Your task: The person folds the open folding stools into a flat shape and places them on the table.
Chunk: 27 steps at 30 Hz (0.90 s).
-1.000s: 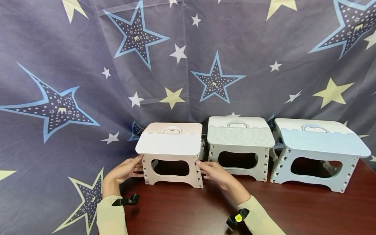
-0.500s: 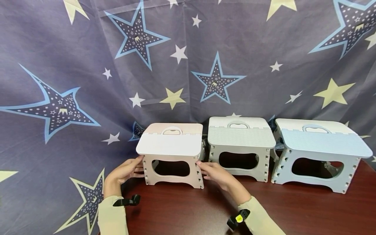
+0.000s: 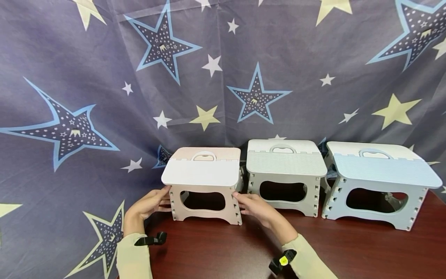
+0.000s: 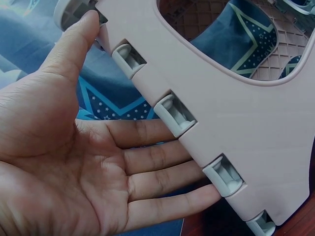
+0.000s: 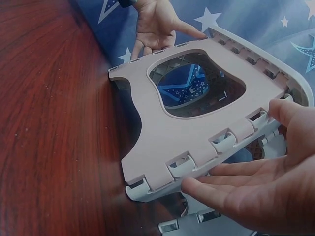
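A folding step stool (image 3: 200,172), pale pink with a white front top panel and a carry handle, stands unfolded on the table. At its left side is my left hand (image 3: 148,203); in the left wrist view the thumb (image 4: 78,44) touches the upper front corner and the straight fingers (image 4: 157,157) reach along the side. My right hand (image 3: 256,207) is at the other side, thumb on the front edge. In the right wrist view its fingers (image 5: 216,189) lie extended along the hinged side. The stool's far side is hidden.
A grey-green folding stool (image 3: 283,162) stands close to the right of the pink one. Farther right is a light blue folding stool (image 3: 383,170). All are on a dark red-brown table (image 3: 209,252). A star-patterned cloth (image 3: 139,116) hangs behind and at the left.
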Available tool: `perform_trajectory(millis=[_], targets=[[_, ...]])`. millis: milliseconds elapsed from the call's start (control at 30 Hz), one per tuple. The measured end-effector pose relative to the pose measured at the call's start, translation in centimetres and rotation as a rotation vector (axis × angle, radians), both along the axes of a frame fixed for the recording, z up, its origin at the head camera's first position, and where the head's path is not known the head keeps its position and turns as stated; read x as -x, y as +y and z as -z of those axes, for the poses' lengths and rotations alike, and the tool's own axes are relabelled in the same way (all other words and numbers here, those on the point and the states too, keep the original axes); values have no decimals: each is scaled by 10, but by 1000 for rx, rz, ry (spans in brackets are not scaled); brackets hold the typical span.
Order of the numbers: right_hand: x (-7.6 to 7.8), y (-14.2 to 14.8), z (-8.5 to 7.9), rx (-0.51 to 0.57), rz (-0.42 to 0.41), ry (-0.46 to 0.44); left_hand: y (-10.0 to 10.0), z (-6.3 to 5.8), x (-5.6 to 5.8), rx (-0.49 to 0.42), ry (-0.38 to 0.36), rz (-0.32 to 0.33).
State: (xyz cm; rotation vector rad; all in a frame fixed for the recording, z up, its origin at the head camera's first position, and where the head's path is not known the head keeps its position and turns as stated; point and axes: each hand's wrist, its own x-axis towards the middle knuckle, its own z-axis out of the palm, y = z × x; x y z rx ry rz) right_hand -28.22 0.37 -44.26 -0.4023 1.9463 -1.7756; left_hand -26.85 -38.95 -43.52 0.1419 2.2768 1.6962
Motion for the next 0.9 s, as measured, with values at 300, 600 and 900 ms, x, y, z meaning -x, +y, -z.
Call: perform_trajectory(millis=[300, 600, 900], targets=[[0, 1, 0, 18, -24, 0, 0, 0, -2, 13, 5, 4], [0, 1, 0, 22, -23, 3, 0, 1, 0, 4, 14, 2], [2, 2, 2, 26, -26, 12, -1, 1, 0, 1, 16, 15]])
